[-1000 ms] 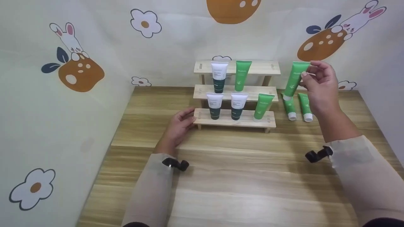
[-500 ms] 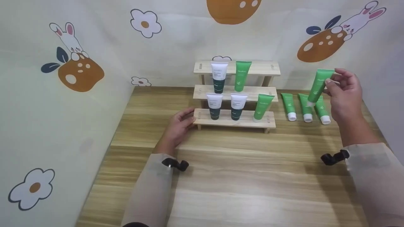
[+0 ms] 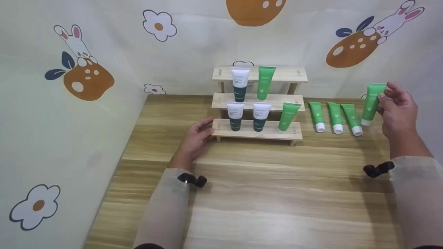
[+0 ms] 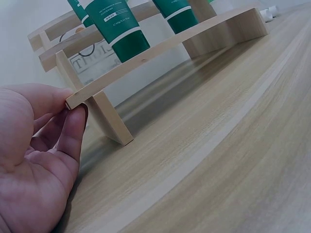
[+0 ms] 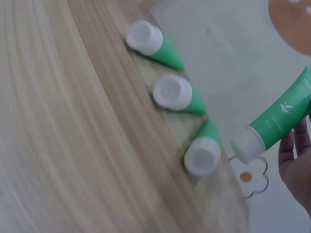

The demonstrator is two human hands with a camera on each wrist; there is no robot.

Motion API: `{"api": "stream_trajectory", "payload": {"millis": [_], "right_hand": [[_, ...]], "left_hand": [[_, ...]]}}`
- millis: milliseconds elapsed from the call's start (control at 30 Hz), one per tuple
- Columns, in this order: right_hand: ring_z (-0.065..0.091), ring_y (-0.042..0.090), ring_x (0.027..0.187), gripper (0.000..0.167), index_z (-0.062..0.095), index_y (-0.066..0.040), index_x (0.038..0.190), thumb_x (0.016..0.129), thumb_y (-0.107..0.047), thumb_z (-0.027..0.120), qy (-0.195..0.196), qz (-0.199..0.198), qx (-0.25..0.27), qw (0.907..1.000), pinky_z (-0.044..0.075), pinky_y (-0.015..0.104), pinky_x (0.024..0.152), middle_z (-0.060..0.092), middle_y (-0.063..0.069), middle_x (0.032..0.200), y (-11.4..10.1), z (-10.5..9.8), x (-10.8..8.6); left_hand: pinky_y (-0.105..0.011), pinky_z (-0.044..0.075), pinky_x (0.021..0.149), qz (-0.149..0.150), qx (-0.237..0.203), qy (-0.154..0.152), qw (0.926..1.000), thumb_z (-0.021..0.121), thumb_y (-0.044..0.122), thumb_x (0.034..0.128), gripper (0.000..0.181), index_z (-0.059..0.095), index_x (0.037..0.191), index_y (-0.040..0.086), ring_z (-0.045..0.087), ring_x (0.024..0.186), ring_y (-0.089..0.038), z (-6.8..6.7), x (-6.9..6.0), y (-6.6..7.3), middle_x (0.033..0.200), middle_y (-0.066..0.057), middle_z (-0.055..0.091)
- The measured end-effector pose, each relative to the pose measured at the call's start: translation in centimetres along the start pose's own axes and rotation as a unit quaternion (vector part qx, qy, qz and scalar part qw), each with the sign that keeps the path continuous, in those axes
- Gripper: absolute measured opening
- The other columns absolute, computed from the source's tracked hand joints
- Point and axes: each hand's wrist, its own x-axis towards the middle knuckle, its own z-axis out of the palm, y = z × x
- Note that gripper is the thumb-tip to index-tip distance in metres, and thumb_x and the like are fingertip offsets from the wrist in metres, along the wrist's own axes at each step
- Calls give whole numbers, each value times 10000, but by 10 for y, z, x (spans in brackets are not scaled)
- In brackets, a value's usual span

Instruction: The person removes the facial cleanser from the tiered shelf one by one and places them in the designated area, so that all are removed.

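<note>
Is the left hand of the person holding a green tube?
No, the left hand pinches one end of the lowest wooden shelf.

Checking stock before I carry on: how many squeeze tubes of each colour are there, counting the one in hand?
Green squeeze tubes: 6 (2 on the wooden rack, 3 lying on the table, 1 in the right hand)
White-and-dark-green squeeze tubes: 3 (all on the rack)
Total: 9
</note>
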Motion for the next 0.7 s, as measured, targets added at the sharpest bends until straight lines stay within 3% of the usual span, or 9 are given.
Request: {"api": "stream_trajectory", "payload": {"millis": [267,367,467,700], "right_hand": [[539,58,1205,624,607,-292,1517,942,-166,815,173,553,-64,9983,593,163,807,559,-117,1295,12,-23,14],[522,48,1274,633,584,-339,1531,952,-213,806,222,751,-285,9965,563,216,1067,548,-157,1336,16,-28,19],[494,32,1330,640,564,-388,1534,950,-276,801,318,927,-501,9939,383,274,1286,540,-198,1367,20,-32,24],[420,9,1452,651,547,-414,1534,935,-356,795,556,1314,-924,9854,321,201,1295,509,-220,1530,34,-35,37]], "left_hand": [[-273,607,1032,-56,111,67,9999,651,-14,1012,534,545,1535,25,680,1226,-208,0,0,-1,1595,-145,546],[-278,607,1038,-84,144,84,9998,657,-11,1010,534,548,1532,27,682,1227,-212,1,-1,-1,1589,-142,551],[-279,609,1036,-84,91,80,9999,657,-22,1006,538,542,1530,15,686,1216,-213,1,-1,-1,1588,-154,549],[-271,611,1027,-8,18,6,10000,648,-34,1004,551,530,1541,11,695,1198,-183,0,-1,0,1596,-169,544]]}}
